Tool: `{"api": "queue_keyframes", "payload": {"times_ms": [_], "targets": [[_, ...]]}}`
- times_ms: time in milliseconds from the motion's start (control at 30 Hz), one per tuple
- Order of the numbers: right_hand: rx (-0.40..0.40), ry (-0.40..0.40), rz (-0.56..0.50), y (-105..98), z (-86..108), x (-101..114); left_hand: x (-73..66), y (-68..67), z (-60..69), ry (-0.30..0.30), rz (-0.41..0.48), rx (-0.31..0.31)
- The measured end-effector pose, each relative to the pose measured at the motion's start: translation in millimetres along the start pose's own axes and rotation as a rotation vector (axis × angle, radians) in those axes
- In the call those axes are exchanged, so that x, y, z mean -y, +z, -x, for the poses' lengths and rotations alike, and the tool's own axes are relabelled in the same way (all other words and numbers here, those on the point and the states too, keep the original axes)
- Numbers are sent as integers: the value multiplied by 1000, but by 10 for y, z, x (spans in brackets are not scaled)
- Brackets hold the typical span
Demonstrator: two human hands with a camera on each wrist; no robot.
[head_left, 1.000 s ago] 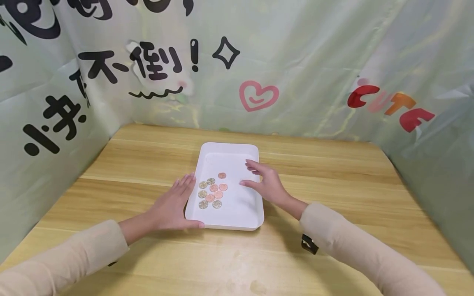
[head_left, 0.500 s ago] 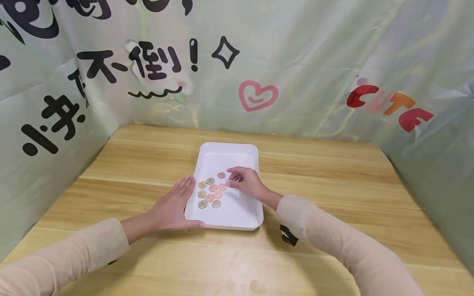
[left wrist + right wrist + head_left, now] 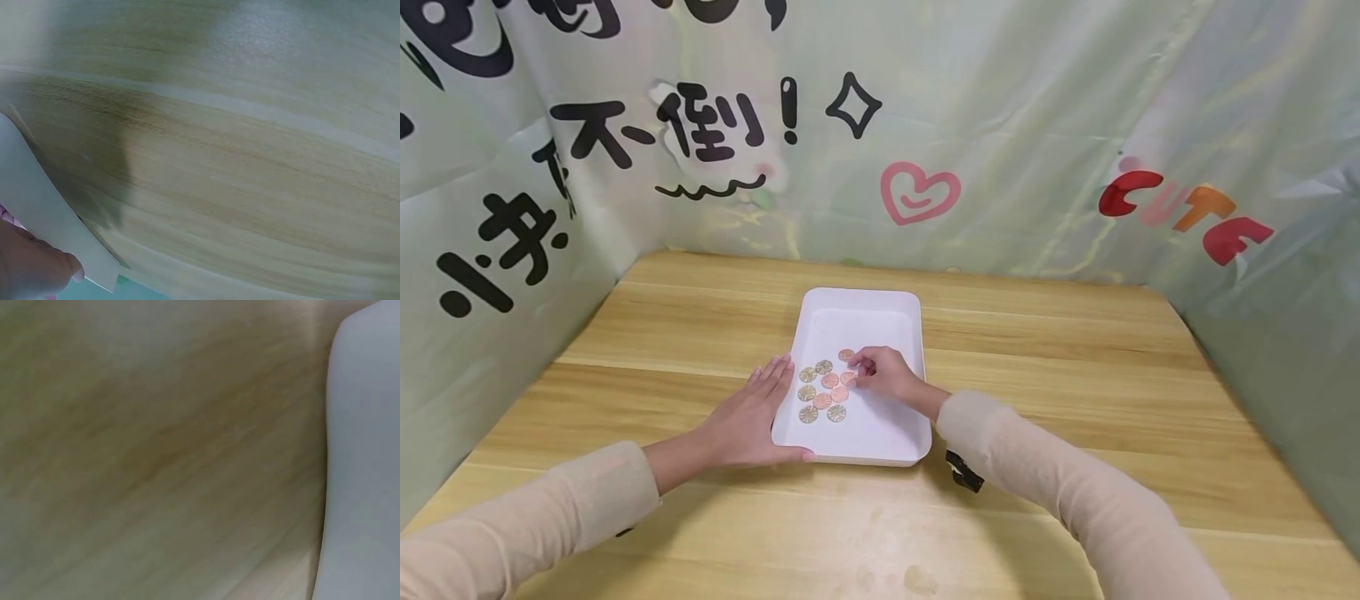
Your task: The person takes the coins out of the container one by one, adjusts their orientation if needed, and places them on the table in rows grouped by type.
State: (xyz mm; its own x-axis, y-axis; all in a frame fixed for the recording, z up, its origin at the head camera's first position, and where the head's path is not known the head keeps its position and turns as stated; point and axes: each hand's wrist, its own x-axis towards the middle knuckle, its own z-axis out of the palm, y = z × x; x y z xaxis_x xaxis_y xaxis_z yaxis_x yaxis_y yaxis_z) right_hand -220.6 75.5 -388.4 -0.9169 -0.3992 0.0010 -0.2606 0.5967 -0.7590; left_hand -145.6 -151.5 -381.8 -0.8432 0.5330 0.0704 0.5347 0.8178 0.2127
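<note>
A shallow white tray [image 3: 887, 433] lies on the wooden table in the head view, with several gold-coloured coins [image 3: 807, 393] and several copper-coloured coins [image 3: 839, 393] flat inside its left half. Straight fingers of my left hand [image 3: 741, 425] rest along the tray's left edge, the thumb touching its near edge. In the left wrist view that thumb [image 3: 47, 269] presses the white rim. Over the tray my right hand [image 3: 891, 373] has curled fingers, thumb and fingertips closing about a copper coin [image 3: 847, 378]; they partly hide it. Another copper coin [image 3: 846, 355] lies just behind.
Wooden tabletop [image 3: 1045, 333] surrounds the tray. A printed curtain [image 3: 1000, 108] stands along the back and both sides. The right wrist view shows blurred wood beside the tray's white outer wall [image 3: 365, 456]; the right hand is out of that view.
My right hand has moved left from the tray's right edge to the copper coins, and its fingers have curled together. The left hand stays at the tray; the coins lie as before.
</note>
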Motion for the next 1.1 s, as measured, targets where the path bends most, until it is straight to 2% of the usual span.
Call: {"api": "queue_keyframes", "payload": {"times_ms": [333, 633, 900, 1100], "targets": [[-2, 40, 43, 27, -15, 49, -22, -25, -16, -5, 1, 18], [38, 38, 178, 4, -40, 79, -35, -78, -34, -2, 13, 33], [32, 92, 173, -38, -34, 127, -60, -111, -34, -27, 21, 69], [19, 105, 160, -51, -1, 186, -49, -106, -14, -30, 25, 67]]}}
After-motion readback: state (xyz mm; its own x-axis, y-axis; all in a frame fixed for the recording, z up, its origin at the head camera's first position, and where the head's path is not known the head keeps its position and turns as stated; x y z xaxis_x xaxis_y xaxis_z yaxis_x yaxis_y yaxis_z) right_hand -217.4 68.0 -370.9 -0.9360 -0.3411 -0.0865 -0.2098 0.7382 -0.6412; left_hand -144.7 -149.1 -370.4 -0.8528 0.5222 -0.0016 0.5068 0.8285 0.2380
